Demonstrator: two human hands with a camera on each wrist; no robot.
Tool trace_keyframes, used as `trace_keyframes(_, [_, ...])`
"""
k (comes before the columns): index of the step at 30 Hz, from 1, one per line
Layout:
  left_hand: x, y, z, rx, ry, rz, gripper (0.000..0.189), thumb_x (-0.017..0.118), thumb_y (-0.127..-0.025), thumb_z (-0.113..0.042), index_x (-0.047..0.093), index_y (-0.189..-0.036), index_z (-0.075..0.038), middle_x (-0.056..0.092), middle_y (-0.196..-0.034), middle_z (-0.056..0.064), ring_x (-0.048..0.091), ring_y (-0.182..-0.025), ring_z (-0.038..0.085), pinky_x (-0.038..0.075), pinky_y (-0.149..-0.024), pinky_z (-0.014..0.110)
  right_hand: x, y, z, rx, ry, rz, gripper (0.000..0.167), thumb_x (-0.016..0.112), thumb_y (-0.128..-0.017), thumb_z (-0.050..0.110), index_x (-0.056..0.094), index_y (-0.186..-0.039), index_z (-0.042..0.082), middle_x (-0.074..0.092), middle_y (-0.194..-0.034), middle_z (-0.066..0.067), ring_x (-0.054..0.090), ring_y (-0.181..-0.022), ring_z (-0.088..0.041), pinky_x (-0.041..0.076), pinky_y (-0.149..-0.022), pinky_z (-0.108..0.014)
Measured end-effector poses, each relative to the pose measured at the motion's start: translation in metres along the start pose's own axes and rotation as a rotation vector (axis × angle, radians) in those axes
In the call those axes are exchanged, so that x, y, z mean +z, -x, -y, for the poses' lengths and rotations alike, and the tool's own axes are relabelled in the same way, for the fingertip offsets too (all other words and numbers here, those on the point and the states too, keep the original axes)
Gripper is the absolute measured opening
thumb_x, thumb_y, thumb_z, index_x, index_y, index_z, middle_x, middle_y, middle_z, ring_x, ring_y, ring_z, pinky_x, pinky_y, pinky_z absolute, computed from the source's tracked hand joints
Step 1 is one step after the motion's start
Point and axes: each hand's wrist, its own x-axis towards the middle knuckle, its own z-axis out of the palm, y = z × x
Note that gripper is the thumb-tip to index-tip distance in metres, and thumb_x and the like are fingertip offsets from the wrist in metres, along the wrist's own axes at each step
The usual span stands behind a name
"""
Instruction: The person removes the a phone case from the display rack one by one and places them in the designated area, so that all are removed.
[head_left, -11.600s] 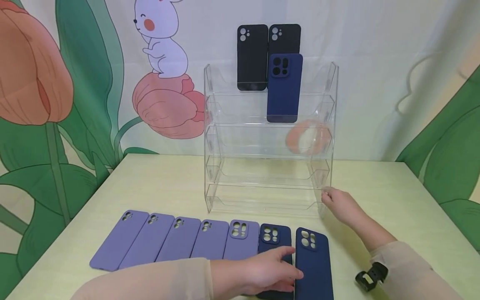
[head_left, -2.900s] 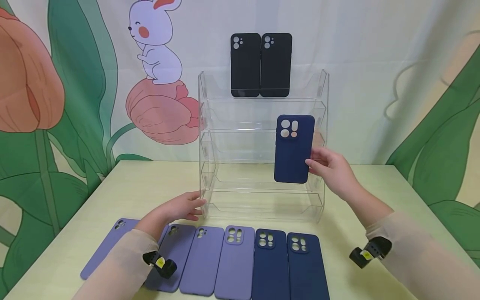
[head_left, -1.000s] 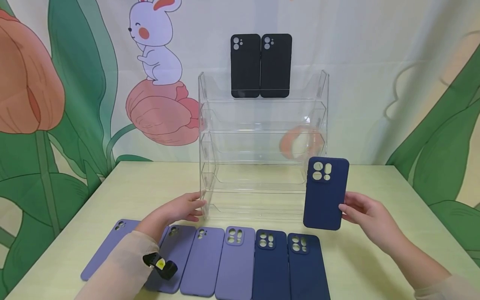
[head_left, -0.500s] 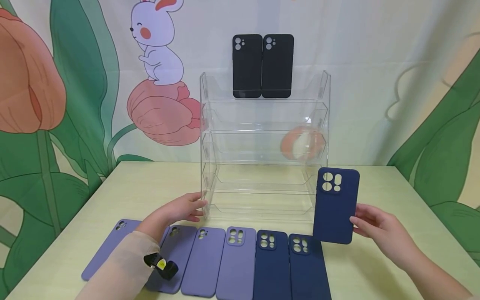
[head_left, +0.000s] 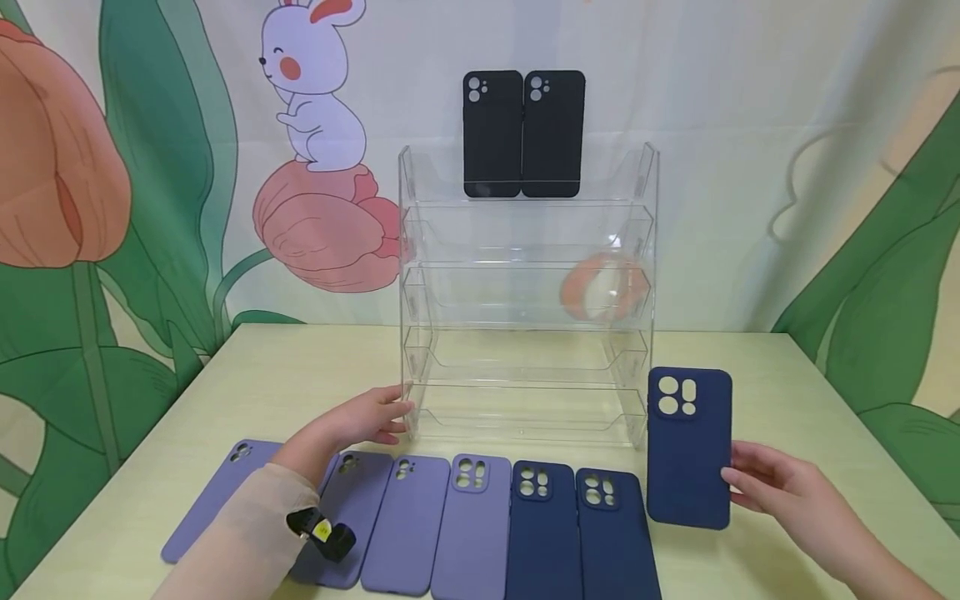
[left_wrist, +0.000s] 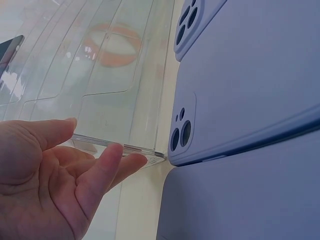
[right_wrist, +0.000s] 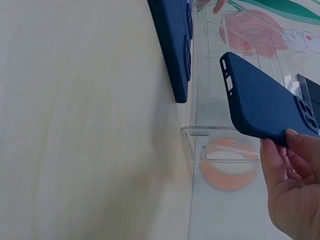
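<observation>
My right hand [head_left: 806, 504] pinches a dark blue phone case [head_left: 690, 450] by its right edge, thumb in front. The case is held upright above the table, just right of the rack; in the right wrist view the blue phone case [right_wrist: 265, 100] shows its port cutouts. My left hand [head_left: 367, 417] grips the lower left side edge of a clear tiered display rack [head_left: 525, 387], with thumb and fingers about the panel edge [left_wrist: 120, 147] in the left wrist view. Two black phone cases [head_left: 492, 133] stand side by side on the rack's top tier.
A row of phone cases lies along the table front: several lilac phone cases [head_left: 405, 525] at left, partly behind my left forearm, then two dark blue phone cases [head_left: 543, 533]. Behind the yellowish table [head_left: 315, 358] hangs a printed curtain [head_left: 735, 167].
My right hand has drawn the dark blue case down and to the right, away from the rack's front. Earlier a blue case stood on the second tier. The left hand keeps its place lately.
</observation>
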Motion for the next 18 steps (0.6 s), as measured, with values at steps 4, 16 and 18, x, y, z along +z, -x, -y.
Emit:
trace_keyframes(4, [0.000, 0.000, 0.000, -0.007, 0.005, 0.002, 0.054, 0.041, -0.101, -0.020, 0.022, -0.145, 0.005, 0.035, -0.140, 0.029, 0.046, -0.121, 0.040, 0.050, -0.086, 0.041, -0.004, 0.005, -0.008, 0.045, -0.016, 0.024, 0.054, 0.055, -0.095, 0.014, 0.033, -0.130, -0.021, 0.052, -0.121, -0.031, 0.060, -0.089, -0.001, 0.054, -0.076, -0.031])
trace_keyframes(16, [-0.001, 0.000, 0.000, -0.008, 0.003, 0.008, 0.055, 0.041, -0.101, -0.021, 0.021, -0.145, 0.006, 0.034, -0.141, 0.029, 0.046, -0.121, 0.040, 0.050, -0.086, 0.040, -0.014, 0.013, -0.025, 0.196, -0.043, 0.120, 0.057, 0.056, -0.095, 0.018, 0.034, -0.129, -0.022, 0.054, -0.121, -0.030, 0.063, -0.095, -0.017, 0.054, -0.076, -0.034])
trace_keyframes(18, [-0.001, 0.000, -0.001, -0.009, 0.003, 0.010, 0.055, 0.041, -0.101, -0.021, 0.020, -0.145, 0.006, 0.032, -0.141, 0.029, 0.045, -0.121, 0.040, 0.050, -0.087, 0.040, -0.015, 0.013, -0.028, 0.196, -0.055, 0.153, 0.059, 0.056, -0.095, 0.018, 0.033, -0.129, -0.023, 0.054, -0.120, -0.030, 0.063, -0.096, -0.018, 0.054, -0.077, -0.035])
